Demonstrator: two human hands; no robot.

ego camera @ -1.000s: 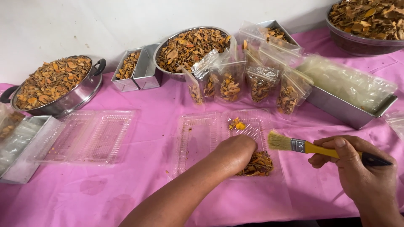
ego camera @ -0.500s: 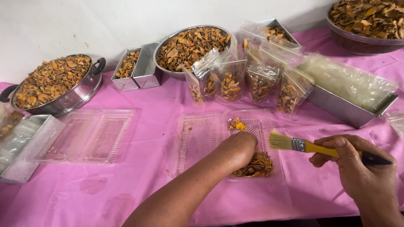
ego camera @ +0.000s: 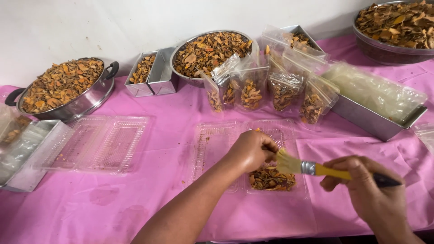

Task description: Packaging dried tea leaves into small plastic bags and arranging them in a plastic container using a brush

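An open clear plastic clamshell box (ego camera: 212, 149) lies on the pink cloth in front of me, with dried orange-brown pieces (ego camera: 271, 179) in its right half. My left hand (ego camera: 251, 149) is closed over that half, holding something small I cannot make out. My right hand (ego camera: 373, 194) grips a yellow-handled paintbrush (ego camera: 312, 168). Its pale bristles point left and touch the left hand's fingers above the pieces.
Another open clamshell box (ego camera: 97, 142) lies at the left. Pans and bowls of dried pieces (ego camera: 61, 86) line the wall, behind small filled plastic bags (ego camera: 251, 92). A metal tray of clear bags (ego camera: 375, 97) stands at the right, another tray (ego camera: 22, 153) at the far left.
The brush has moved left until its bristles meet my left hand. The left hand has stayed over the right half of the box.
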